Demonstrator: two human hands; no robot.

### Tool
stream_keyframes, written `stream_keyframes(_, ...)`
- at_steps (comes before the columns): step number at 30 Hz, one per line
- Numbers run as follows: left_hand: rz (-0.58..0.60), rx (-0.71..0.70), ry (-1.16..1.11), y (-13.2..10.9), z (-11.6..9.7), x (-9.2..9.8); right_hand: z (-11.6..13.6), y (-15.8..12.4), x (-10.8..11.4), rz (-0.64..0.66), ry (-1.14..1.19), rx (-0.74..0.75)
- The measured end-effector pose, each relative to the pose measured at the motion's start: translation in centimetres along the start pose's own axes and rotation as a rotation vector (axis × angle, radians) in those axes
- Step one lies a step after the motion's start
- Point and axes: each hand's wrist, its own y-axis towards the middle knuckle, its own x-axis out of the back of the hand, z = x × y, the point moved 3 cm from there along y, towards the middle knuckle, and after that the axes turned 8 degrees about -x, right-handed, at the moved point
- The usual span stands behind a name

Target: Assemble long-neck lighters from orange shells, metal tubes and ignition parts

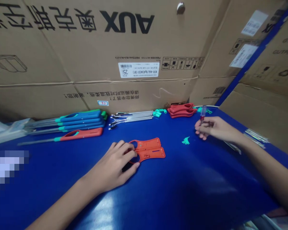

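Note:
My left hand lies on the blue table, its fingers curled over the left end of two orange plastic handle shells that lie side by side. My right hand is closed on a small screwdriver with a clear blue and red handle, held upright near the table's far right. A small green plastic piece lies on the table between my hands.
Assembled long-nosed lighters with blue and orange handles lie at the far left. Metal tubes, green caps and a stack of orange shells line the back. Large cardboard boxes wall in the back and right.

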Motion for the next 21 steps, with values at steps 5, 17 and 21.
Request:
stream_keyframes(5,-0.007,0.0,-0.009,0.0,-0.1,0.0,2.3,-0.4,-4.4,0.236,-0.011,0.063)
stream_keyframes(17,-0.015,-0.005,-0.016,-0.1,0.0,0.1,5.5,-0.8,-8.5,0.287,-0.34,0.268)
stream_keyframes(21,-0.021,-0.011,-0.019,-0.1,0.2,0.2,4.0,-1.0,-8.3,0.222,-0.419,0.278)
